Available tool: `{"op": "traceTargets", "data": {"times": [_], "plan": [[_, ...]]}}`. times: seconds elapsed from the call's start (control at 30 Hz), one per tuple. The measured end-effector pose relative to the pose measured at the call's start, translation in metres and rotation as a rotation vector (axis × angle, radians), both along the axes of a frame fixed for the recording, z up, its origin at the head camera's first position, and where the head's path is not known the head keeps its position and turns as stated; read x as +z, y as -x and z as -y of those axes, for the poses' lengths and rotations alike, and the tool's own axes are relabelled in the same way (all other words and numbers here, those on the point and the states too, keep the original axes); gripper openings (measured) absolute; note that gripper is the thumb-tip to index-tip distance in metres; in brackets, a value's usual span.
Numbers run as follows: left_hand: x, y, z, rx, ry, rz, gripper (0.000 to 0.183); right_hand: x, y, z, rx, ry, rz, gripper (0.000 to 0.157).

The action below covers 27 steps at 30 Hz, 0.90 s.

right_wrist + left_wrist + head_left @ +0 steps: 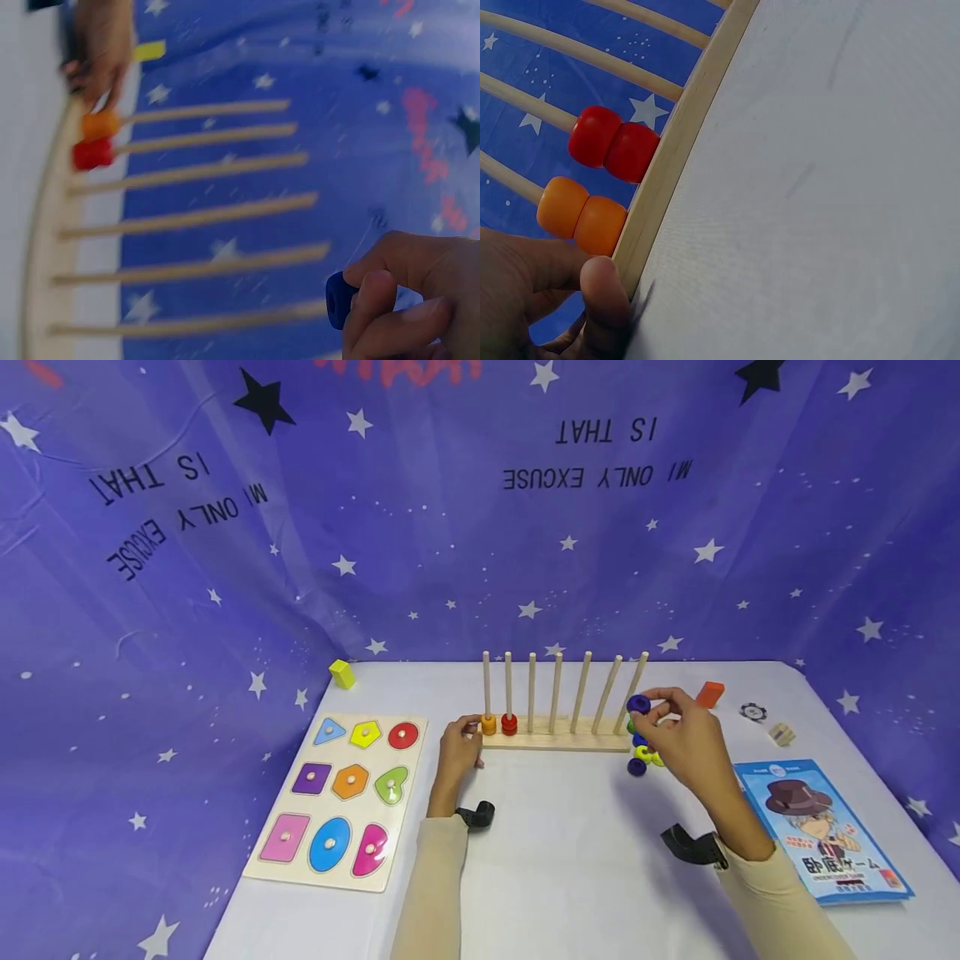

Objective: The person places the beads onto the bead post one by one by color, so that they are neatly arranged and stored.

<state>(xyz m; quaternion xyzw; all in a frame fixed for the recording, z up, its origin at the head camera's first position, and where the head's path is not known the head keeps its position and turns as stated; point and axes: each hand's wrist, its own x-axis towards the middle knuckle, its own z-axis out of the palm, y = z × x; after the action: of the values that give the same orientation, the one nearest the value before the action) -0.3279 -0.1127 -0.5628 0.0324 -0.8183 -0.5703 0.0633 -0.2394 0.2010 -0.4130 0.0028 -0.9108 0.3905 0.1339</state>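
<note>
My right hand (686, 739) pinches a dark blue bead (638, 704) between thumb and fingers, near the rightmost peg in the head view. The wooden peg stand (555, 741) has several upright pegs in a row. Two orange beads (600, 225) are stacked on the leftmost peg and two red beads (632, 152) on the one beside it; the other pegs carry none. At the stand's left end, my left hand (459, 752) grips the base with thumb and fingers. Loose yellow beads (643, 753) and a dark bead (637, 767) lie below the right hand, which partly hides the pile.
On the left lies a shape puzzle board (345, 810) with knobbed pieces. A yellow block (342, 674) stands at the back left. To the right are an orange block (710, 694), a round chip (753, 712), a small wooden block (782, 734) and a blue game box (821, 831).
</note>
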Motion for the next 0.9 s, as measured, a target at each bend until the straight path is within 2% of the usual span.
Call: {"op": "traceTargets", "data": {"times": [0.13,0.3,0.4,0.5,0.7,0.9], "plan": [[0.003,0.001,0.0,-0.005,-0.025,-0.003,0.032,0.038,0.018,0.032,0.121,0.024,-0.022,0.042],[0.003,0.0,0.001,0.003,-0.041,-0.001,0.032,0.059,0.048,0.072,0.239,0.065,-0.007,0.039],[0.002,-0.001,0.001,-0.002,-0.033,-0.004,0.032,0.062,0.064,0.088,0.271,0.043,-0.007,0.039],[0.0,0.0,0.0,-0.012,-0.021,-0.006,0.031,0.06,0.072,0.097,0.287,0.015,0.008,0.04],[0.0,-0.002,-0.002,-0.02,-0.012,-0.003,0.031,0.055,0.076,0.101,0.276,0.008,0.042,0.038],[0.002,-0.002,0.001,-0.002,-0.01,-0.003,0.031,0.056,0.08,0.106,0.292,-0.016,0.023,0.039]]}}
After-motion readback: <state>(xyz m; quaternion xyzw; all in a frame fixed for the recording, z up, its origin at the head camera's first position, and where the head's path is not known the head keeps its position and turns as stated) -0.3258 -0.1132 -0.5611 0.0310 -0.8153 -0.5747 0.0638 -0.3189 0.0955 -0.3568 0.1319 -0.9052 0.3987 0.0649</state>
